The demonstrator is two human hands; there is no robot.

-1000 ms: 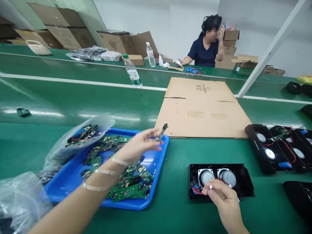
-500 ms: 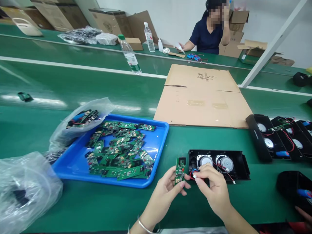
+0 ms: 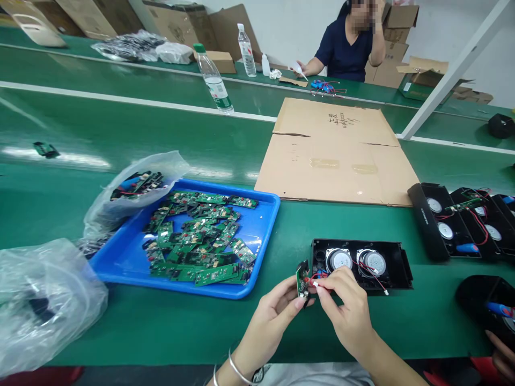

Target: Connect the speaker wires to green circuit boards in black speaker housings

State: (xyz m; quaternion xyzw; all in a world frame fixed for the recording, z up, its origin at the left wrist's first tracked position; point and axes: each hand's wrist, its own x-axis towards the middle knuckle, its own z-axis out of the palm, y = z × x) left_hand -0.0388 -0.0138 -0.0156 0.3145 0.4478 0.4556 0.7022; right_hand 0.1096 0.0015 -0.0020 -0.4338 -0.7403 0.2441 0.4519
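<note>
Between thumb and fingers, my left hand [image 3: 281,305] grips a small green circuit board [image 3: 301,280], tilted so it shows nearly edge-on. My right hand [image 3: 346,305] pinches a small white wire connector [image 3: 315,283] on red and black leads, close beside the board; whether they touch I cannot tell. Just behind my hands lies an open black speaker housing [image 3: 396,262] with two round speakers, the left one [image 3: 338,260] and the right one [image 3: 372,263]. A loose red and black lead from the speakers ends in another white connector [image 3: 386,292].
On the left stands a blue tray [image 3: 265,230] heaped with circuit boards, flanked by plastic bags [image 3: 48,305]. Flattened cardboard [image 3: 341,147] lies behind. More black housings [image 3: 428,225] sit to the right, with another person's hand [image 3: 501,348] at the edge. A co-worker [image 3: 348,45] sits opposite.
My left hand has turned the board from facing me to nearly edge-on and moved slightly right. The connector in my right hand has come nearer the board. The whole view has shifted slightly.
</note>
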